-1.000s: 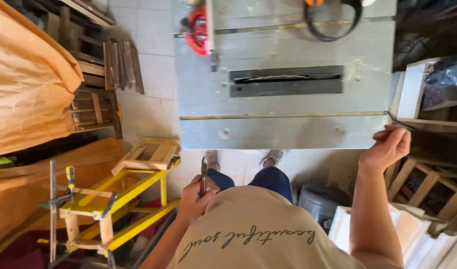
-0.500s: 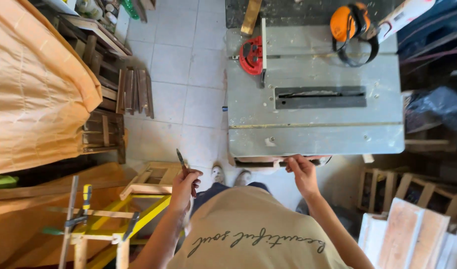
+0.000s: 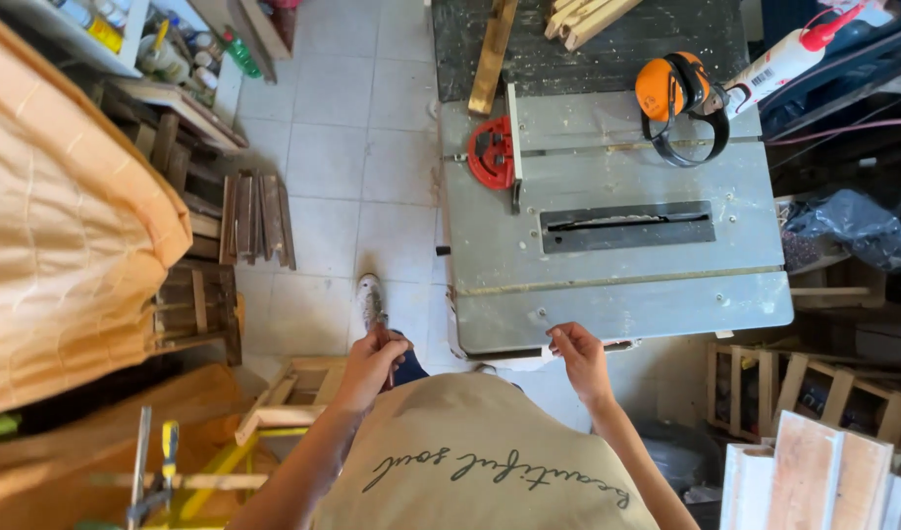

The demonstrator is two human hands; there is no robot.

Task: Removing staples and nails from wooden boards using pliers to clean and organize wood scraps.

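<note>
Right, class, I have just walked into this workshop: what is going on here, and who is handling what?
A person in a beige shirt stands at the near edge of a grey table saw. Their right hand is at the saw's front edge; whether it grips anything there is unclear. Their left hand is closed by their side, apparently around something small and mostly hidden. Orange ear defenders and a red mitre gauge lie on the saw top. A small wooden frame sits to the left.

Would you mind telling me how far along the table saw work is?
Set aside at the back: orange ear muffs and red gauge. In hand: the right hand touches the saw table's front edge; the left hand is closed, its contents hidden. Left: no wood lies by the blade slot yet.
</note>
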